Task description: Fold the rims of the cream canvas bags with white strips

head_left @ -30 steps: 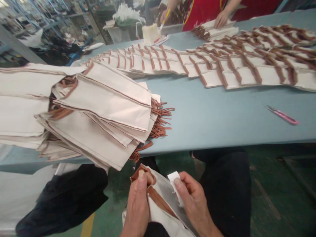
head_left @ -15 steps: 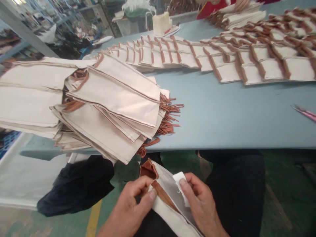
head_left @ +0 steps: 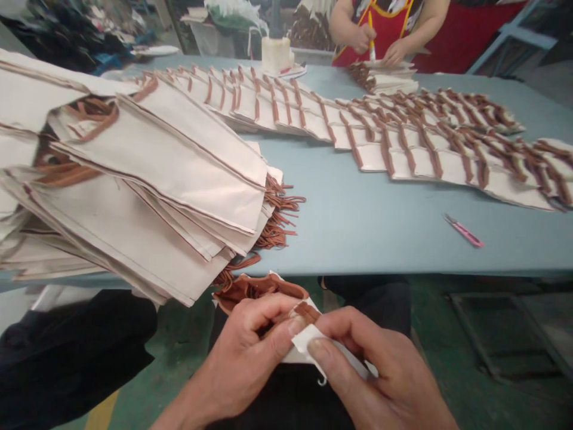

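Cream/brown pc (head_left: 295,291) held just off near edge of tbl (head_left: 371,233)

Pc gapes on its tbl side, brown cords (head_left: 256,291) inside. L hand (head_left: 250,352) pinches pc's edge; R hand (head_left: 380,364) closed on white tab (head_left: 302,339), just beside L. Pale container (head_left: 275,57) at tbl's far side, contents hidden.

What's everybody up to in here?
At the near edge of the blue table, one person's left hand grips a cream-and-brown fabric piece, while the right hand pinches a small white piece close beside it. A pile of similar pieces lies to the left, overlapping rows stretch across the table, and pink snips lie to the right. Across the table, a co-worker's hand holds a yellow-handled tool over a stack.
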`<state>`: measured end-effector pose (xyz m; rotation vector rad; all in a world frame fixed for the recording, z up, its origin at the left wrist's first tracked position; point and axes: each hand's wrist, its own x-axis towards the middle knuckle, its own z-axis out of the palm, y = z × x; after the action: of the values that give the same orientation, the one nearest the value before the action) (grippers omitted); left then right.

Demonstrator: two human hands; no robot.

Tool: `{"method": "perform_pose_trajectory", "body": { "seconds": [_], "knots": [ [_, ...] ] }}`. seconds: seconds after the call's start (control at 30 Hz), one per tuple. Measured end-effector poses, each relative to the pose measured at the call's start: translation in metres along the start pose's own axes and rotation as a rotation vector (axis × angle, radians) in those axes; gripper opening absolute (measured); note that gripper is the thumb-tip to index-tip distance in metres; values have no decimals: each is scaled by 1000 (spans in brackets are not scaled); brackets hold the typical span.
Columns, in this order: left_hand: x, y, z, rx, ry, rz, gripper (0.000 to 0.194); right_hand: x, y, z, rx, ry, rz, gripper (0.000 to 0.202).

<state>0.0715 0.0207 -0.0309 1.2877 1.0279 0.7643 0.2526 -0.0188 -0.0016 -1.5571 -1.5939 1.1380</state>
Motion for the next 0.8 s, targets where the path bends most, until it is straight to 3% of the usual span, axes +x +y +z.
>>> {"method": "perform_pose_trajectory", "body": {
  "seconds": [0.13, 0.23, 0.43, 0.8],
  "knots": [
    [-4, -1, -1, 25, 11, 52, 26, 9, 1, 5, 24, 68, 48, 24],
    [-8, -5, -3, 7, 3, 33, 28, 7, 2, 8, 40, 39, 88, 26],
    [-10, -10, -3, -24, -10, 16, 32, 9, 2, 14, 65, 109, 153, 27],
    [-9, -12, -4, -12, -37, 26, 30, 12, 3, 17, -41, 118, 104, 22]
  ]
}}
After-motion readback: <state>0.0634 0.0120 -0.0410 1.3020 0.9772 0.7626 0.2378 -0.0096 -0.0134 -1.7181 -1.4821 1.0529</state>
